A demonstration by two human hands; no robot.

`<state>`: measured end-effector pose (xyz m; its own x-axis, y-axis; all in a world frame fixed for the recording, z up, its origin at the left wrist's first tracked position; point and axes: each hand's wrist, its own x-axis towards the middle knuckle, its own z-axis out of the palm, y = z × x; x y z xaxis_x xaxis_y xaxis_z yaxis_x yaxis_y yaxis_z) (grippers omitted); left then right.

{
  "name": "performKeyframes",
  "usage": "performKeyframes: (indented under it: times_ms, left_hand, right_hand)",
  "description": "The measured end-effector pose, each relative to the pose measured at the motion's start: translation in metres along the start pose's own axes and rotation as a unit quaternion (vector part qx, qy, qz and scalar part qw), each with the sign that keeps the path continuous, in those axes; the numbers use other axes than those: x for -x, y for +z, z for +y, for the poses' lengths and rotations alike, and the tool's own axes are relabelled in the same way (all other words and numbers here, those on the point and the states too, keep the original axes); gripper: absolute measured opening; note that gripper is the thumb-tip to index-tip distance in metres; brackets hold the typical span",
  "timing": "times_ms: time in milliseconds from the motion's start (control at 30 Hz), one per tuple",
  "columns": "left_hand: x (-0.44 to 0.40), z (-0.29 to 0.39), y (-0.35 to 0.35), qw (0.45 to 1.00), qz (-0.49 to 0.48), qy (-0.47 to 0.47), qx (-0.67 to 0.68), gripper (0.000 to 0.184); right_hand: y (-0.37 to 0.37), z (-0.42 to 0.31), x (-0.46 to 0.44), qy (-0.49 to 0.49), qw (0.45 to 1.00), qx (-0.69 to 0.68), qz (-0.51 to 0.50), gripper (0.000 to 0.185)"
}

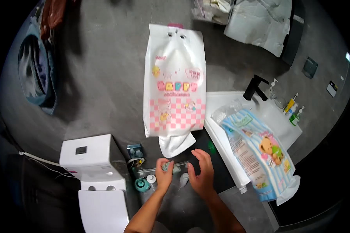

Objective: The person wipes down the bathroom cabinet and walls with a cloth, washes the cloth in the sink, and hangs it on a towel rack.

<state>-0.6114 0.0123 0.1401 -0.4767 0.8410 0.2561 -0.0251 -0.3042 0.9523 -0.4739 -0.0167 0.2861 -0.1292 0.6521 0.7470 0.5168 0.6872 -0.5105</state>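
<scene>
My left hand (164,175) is closed around a small crumpled pale-green thing (167,166), mostly hidden by the fingers; its kind is not clear. My right hand (201,174) is held apart beside it, thumb and fingers spread, with nothing in it. A thin clear strip (147,170) runs behind both hands. Above them a white and pink tissue bag (175,93) printed "HAPPY" hangs on the grey wall, a white towel-like sheet (177,144) sticking out of its bottom.
At right is a white sink (241,171) with a black faucet (256,87); a blue striped teddy-bear package (260,155) lies across it. Pump bottles (295,116) line its far side. A white toilet (103,206) stands left. Low down are a teal bottle (142,185) and a white bottle (184,179).
</scene>
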Motion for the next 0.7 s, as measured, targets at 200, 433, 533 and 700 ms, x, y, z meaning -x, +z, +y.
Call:
performKeyframes:
  times_ms: [200, 433, 533, 700]
  left_hand:
    - [-0.052, 0.15, -0.051, 0.989, 0.02, 0.023, -0.142, 0.047]
    - [-0.159, 0.299, -0.03, 0.965, -0.071, 0.108, -0.23, 0.067]
    - [-0.207, 0.319, -0.012, 0.956, -0.088, 0.068, -0.27, 0.085]
    - [-0.258, 0.316, 0.002, 0.941, -0.11, 0.0, -0.321, 0.103]
  right_hand:
    - [-0.011, -0.042, -0.097, 0.054, 0.998, -0.013, 0.001, 0.043]
    - [-0.003, -0.02, -0.214, 0.137, 0.99, -0.001, 0.041, 0.064]
    - [0.002, 0.002, -0.255, 0.165, 0.986, 0.0, 0.022, 0.072]
    - [0.013, 0.033, -0.299, 0.215, 0.975, -0.051, -0.011, 0.077]
